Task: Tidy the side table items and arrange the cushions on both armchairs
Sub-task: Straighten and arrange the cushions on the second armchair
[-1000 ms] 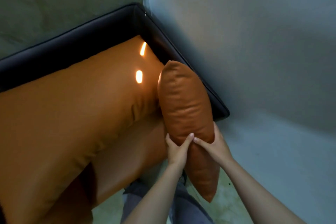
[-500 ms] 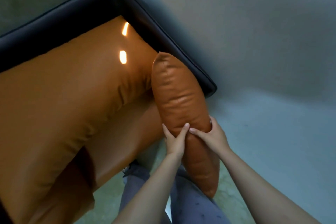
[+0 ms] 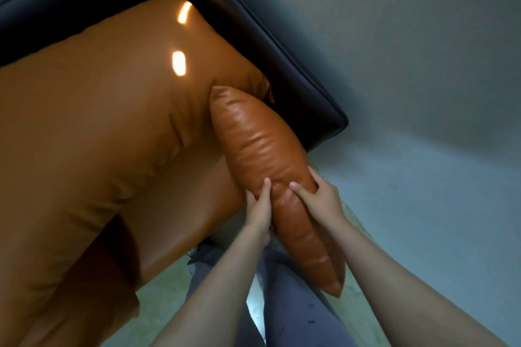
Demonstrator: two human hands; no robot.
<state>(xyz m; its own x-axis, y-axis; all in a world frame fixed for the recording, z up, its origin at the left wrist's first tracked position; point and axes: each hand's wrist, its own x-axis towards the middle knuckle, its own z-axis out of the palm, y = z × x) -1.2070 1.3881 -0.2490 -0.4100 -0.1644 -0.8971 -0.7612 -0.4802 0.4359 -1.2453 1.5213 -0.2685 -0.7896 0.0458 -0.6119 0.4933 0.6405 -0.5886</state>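
Observation:
A long tan leather side cushion [image 3: 262,146] stands on edge along the right side of the armchair, its far tip against the big tan back cushion [image 3: 93,110]. My left hand [image 3: 260,205] grips its left face and my right hand [image 3: 321,197] grips its right face, thumbs on top. The near end of the cushion hangs past the seat, above my legs. The tan seat cushion [image 3: 180,205] lies under it.
The armchair's dark frame [image 3: 282,65] runs round the back and right side. A grey wall [image 3: 408,36] stands close on the right, with pale floor [image 3: 423,220] below it. My trouser legs [image 3: 282,290] are at the bottom centre.
Both hands have lowered the side cushion further into the chair's right side, its far tip sliding deeper toward the back corner. The camera has tilted and come closer.

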